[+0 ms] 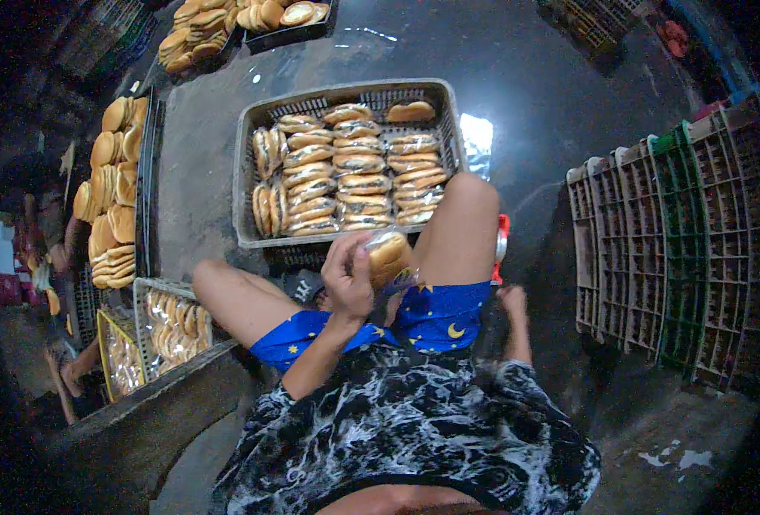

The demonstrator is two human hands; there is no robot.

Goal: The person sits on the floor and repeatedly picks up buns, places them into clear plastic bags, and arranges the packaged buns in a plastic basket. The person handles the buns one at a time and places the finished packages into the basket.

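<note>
My left hand (347, 277) grips a golden bun in a clear plastic bag (389, 261), raised above my lap. In front of my knees stands a grey plastic crate (241, 161) with rows of bagged, filled buns (360, 164) in it. Most of the buns stand on edge, packed side by side. My right hand (513, 299) is curled beside my right thigh, close to a red tool with a pale round part (502, 248). The thigh partly covers that tool, and whether the hand touches it is unclear.
Unwrapped buns (112, 187) lie stacked along a black tray (150, 187) at left. More bun trays (289, 38) are at the back. Crates of bagged buns (177, 328) stand at lower left, near another person's arm (64, 380). Empty plastic crates (624, 251) are stacked at right.
</note>
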